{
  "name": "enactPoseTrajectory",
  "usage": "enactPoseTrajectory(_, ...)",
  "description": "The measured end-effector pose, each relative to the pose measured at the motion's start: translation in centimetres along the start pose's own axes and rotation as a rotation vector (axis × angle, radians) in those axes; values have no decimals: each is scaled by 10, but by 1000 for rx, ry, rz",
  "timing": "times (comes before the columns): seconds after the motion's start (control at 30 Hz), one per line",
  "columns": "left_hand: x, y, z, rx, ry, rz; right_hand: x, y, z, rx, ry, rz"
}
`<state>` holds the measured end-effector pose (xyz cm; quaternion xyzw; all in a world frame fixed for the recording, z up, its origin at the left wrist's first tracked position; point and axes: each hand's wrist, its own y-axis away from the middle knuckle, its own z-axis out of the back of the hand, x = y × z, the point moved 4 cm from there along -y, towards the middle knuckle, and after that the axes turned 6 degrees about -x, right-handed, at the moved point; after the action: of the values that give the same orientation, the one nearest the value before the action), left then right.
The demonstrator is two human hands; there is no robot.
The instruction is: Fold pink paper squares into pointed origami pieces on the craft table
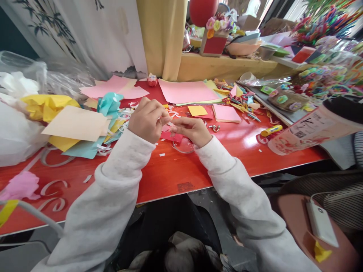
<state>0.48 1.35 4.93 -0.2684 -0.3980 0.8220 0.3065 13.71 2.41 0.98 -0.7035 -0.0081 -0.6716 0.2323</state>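
Note:
My left hand point(148, 119) and my right hand point(194, 130) meet above the red table, fingertips pinched close together. Something small and pale seems to be between them, but the fingers hide most of it and I cannot make out its kind. Just below the fingers is a piece of pink-red paper point(176, 137), beside a clear round item point(184, 146) on the tabletop. Beyond my right hand are a yellow paper square point(197, 110), a stack of pink paper squares point(226, 113) and small scissors point(216, 128).
Pink sheets point(187, 91) lie at the back. Paper scraps and a cream sheet point(75, 122) crowd the left, near a white plastic bag point(17, 132). A tilted cup point(309, 130) and yellow glue stick point(271, 130) are right. A power bank point(321, 223) rests on a stool.

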Motion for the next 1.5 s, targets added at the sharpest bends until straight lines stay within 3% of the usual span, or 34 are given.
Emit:
enactPoseTrajectory(0.33,-2,1,1,-69,-142,-205,1,0,1,4,50,26)
enactPoseTrajectory(0.9,-12,5,4,-2,-238,-167,10,2,0,-25,124,72)
enactPoseTrajectory(1.1,-13,7,7,23,-278,-99,7,1,1,-13,111,79)
enactPoseTrajectory(1.3,1,4,16,-136,-244,87,1,-1,2,-15,69,59)
enactPoseTrajectory(1.5,1,0,4,64,5,172,3,-2,2,-16,111,77)
